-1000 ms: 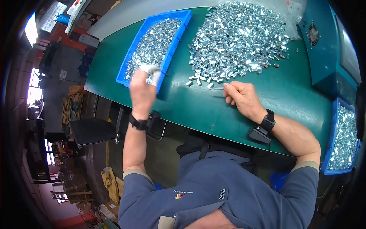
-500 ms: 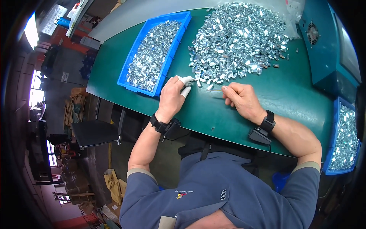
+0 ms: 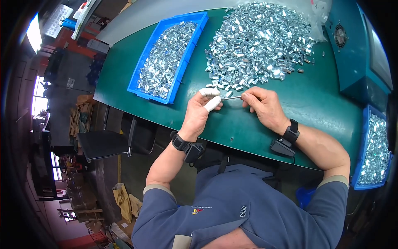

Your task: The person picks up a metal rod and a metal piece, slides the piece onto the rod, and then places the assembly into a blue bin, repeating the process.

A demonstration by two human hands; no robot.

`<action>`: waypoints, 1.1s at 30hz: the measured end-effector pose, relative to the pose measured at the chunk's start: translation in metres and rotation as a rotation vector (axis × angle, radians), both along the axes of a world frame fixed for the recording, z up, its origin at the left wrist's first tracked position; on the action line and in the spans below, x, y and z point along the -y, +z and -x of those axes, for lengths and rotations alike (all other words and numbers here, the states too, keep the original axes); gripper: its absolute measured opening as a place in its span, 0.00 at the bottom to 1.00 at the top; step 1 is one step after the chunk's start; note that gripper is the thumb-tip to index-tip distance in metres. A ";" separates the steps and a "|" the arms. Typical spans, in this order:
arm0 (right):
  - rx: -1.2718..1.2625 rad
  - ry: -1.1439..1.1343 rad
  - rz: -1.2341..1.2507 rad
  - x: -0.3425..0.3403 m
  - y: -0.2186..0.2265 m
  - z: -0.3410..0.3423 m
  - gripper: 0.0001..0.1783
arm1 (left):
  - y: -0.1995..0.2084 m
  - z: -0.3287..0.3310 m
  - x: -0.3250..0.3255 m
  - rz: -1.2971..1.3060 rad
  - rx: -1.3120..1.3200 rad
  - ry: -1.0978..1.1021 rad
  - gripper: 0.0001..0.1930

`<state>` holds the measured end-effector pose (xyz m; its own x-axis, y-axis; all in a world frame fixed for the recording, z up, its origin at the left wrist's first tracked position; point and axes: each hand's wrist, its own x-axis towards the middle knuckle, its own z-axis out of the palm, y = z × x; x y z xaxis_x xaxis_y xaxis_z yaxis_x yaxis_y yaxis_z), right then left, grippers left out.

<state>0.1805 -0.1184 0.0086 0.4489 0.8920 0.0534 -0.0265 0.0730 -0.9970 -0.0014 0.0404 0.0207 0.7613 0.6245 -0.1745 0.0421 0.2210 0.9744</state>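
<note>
Curled until thumb and forefinger almost meet, the left hand (image 3: 197, 114) wears white coverings (image 3: 212, 104) on those two digits, and from where I stand I can't tell whether anything is pinched between them, as the fingertips hide it. Rightward, a thin metal rod (image 3: 232, 98) has its left tip lost at those same fingers, and its other end disappears inside the right hand (image 3: 266, 110), whose thumb presses it against a bent forefinger, the remaining fingers folded under and partly out of sight. Farther over, a clear plastic bag (image 3: 320, 25) is cut off by the top of the view. As for where things sit, a blue tray (image 3: 185, 62) of metal pieces (image 3: 166, 58) stands left of the left hand, apart from it; the rod spans the gap between the hands, over the green table (image 3: 315, 103); a big heap (image 3: 257, 45) of similar pieces lies just beyond both hands, its nearest bits close to the rod; a second blue tray (image 3: 369, 186) is well off to the right. To look at, the rod is slim, straight and grey, nearly level across the view, while the pieces are short, stubby, silvery and bright with glare.
</note>
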 end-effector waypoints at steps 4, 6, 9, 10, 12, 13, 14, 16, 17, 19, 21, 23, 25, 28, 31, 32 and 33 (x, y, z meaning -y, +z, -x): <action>-0.004 -0.013 0.002 0.000 0.000 0.000 0.13 | -0.003 0.002 0.006 0.008 0.014 0.002 0.10; 0.014 0.031 0.020 0.001 0.001 0.000 0.13 | -0.004 0.001 0.009 0.002 0.014 -0.001 0.10; 0.008 0.030 0.032 0.001 0.003 0.000 0.14 | -0.003 -0.003 0.015 -0.024 0.007 -0.012 0.10; 0.007 0.030 0.033 0.001 0.001 0.000 0.14 | -0.004 -0.004 0.017 -0.043 0.005 -0.009 0.09; 0.003 0.050 0.078 0.000 -0.002 -0.002 0.18 | -0.004 -0.006 0.020 -0.061 0.002 -0.005 0.09; 0.003 0.051 0.079 0.000 -0.001 -0.002 0.18 | -0.005 -0.007 0.021 -0.068 0.022 -0.001 0.09; 0.055 0.084 0.090 0.001 -0.001 -0.002 0.20 | -0.006 -0.009 0.022 -0.076 0.041 0.002 0.09; 0.107 0.118 0.103 0.002 0.001 -0.001 0.21 | -0.008 -0.012 0.029 -0.059 0.051 -0.025 0.09; 0.077 0.114 0.122 0.002 0.002 -0.002 0.22 | -0.008 -0.013 0.031 -0.044 0.062 -0.053 0.09; 0.047 0.109 0.140 0.001 0.002 -0.002 0.22 | -0.007 -0.014 0.031 -0.057 0.028 -0.055 0.09; 0.046 0.116 0.130 0.000 0.000 -0.001 0.23 | -0.009 -0.014 0.032 -0.065 0.021 -0.038 0.09; 0.058 0.142 0.147 0.001 0.000 -0.004 0.21 | -0.007 -0.014 0.032 -0.066 0.020 -0.026 0.08; 0.072 0.172 0.163 0.001 0.001 -0.003 0.19 | -0.006 -0.014 0.031 -0.070 0.020 -0.009 0.08; 0.007 0.078 0.015 -0.001 0.001 0.003 0.13 | -0.006 -0.013 0.026 -0.092 0.052 0.008 0.08; 0.041 0.041 -0.055 -0.001 -0.004 0.002 0.10 | -0.009 -0.010 0.025 -0.112 0.042 -0.005 0.10; 0.054 0.049 -0.052 0.000 -0.005 0.001 0.10 | -0.010 -0.010 0.026 -0.111 0.027 -0.020 0.10; 0.068 0.058 -0.050 0.000 -0.005 0.000 0.10 | -0.011 -0.009 0.027 -0.109 0.012 -0.034 0.11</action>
